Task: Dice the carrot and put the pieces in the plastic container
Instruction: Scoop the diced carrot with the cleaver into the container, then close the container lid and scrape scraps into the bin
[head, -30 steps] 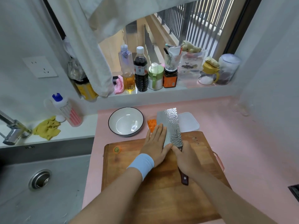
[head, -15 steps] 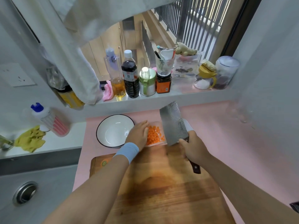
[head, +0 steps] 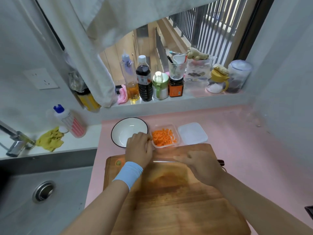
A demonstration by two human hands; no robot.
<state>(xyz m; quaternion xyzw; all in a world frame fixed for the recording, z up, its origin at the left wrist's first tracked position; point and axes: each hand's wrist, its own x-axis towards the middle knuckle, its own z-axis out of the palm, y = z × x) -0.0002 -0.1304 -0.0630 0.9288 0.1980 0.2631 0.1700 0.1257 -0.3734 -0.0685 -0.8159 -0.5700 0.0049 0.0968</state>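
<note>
Bare forearms; light-blue wristband point(head: 127, 173) just behind the left hand point(head: 138, 148).

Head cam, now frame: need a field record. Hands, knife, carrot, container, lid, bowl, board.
carrot: diced carrot fills the plastic container
container: on the pink counter, just beyond the cutting board, open
lid: off, lying right of the container
bowl: white, empty, left of the container
board: no carrot pieces visible; orange stain
knife: over the board, blade seen edge-on, mostly under the right hand
left hand: fingers curled at the container's left rim, seems to hold it
right hand: over the knife; grip blurred
</note>
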